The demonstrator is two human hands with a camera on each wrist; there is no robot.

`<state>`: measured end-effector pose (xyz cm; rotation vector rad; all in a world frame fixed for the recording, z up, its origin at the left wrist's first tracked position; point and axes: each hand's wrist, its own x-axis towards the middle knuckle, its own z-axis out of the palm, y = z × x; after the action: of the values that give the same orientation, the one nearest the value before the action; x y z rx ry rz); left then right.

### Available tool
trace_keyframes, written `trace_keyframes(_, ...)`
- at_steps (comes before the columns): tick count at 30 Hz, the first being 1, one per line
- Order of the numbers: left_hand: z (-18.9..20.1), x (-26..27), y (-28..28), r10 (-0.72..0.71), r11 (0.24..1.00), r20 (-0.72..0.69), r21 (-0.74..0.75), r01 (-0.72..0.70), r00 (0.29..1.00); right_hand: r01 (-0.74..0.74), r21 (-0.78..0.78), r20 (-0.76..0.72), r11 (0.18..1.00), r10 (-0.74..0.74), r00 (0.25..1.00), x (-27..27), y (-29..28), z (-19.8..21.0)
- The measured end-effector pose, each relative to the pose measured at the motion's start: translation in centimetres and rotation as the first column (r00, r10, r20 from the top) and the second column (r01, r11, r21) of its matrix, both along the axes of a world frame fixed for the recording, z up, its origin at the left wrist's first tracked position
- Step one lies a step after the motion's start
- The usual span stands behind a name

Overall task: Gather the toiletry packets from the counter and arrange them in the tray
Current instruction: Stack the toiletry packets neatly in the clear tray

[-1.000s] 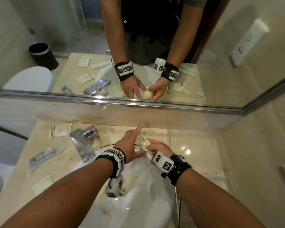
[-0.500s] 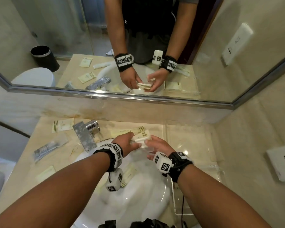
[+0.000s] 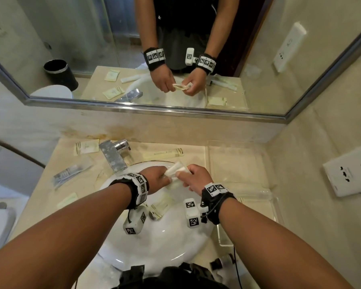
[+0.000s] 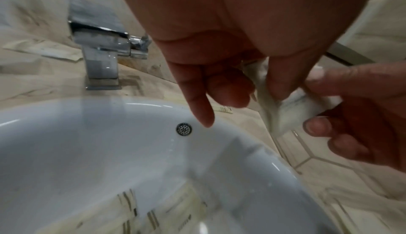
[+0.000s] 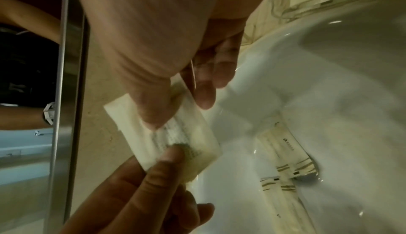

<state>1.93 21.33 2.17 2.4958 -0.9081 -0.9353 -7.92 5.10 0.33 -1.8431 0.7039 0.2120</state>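
Over the white sink point(image 3: 154, 243), the left hand point(image 3: 157, 179) at nine o'clock and right hand point(image 3: 196, 177) at three o'clock both pinch one cream toiletry packet point(image 3: 176, 171), flat, printed, tilted; clear tray point(image 3: 248, 190) lies at three o'clock.

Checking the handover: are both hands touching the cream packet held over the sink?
Touching. In the right wrist view, the right hand thumb presses the cream packet from above, and the left hand fingers pinch its lower edge.

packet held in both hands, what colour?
Cream packet with small grey print, pinched between left hand and right hand. Right wrist view shows it best.
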Motion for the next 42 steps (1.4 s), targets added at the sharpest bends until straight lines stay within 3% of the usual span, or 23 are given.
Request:
trace_keyframes(7,0.3,-2.8,2.0,0.046,0.992,-0.104,-0.109,-0.058,0.994,-0.068,-0.065,-0.007,0.996,0.067,0.998,-2.5,1.7,-0.3)
trace_keyframes(13,1.4,-4.9,0.7,0.021,0.994,-0.105,-0.1,-0.032,0.994,0.006,0.126,0.065,0.992,-0.014,0.998,-4.5,2.3,1.6)
trace_keyframes(17,1.4,-6.7,-1.2,0.007,0.997,-0.102,-0.074,-0.014,0.995,-0.034,0.06,0.098,0.998,0.028,0.995,-6.7,1.3,1.5)
trace_keyframes(22,0.0,-9.7,-4.2,-0.175,0.983,-0.051,0.043,0.178,0.983,0.131,0.009,0.065,0.991,-0.131,0.989,-10.2,-0.4,0.0)
trace_keyframes(26,-1.5,-12.3,-7.3,-0.387,0.905,0.133,0.246,0.348,0.912,0.142,-0.004,0.032,0.99,-0.142,0.989,-13.1,-1.8,-0.9)
trace_keyframes(32,-2.9,-15.1,-11.1,-0.408,0.9,0.175,0.241,0.363,0.896,0.184,-0.009,-0.11,0.983,-0.184,0.977,-17.3,-5.0,-2.1)
trace_keyframes(42,-3.9,-17.2,-15.0,-0.435,0.891,0.166,0.22,0.397,0.885,0.324,-0.059,-0.053,0.944,-0.327,0.943,-19.7,-10.4,-4.2)
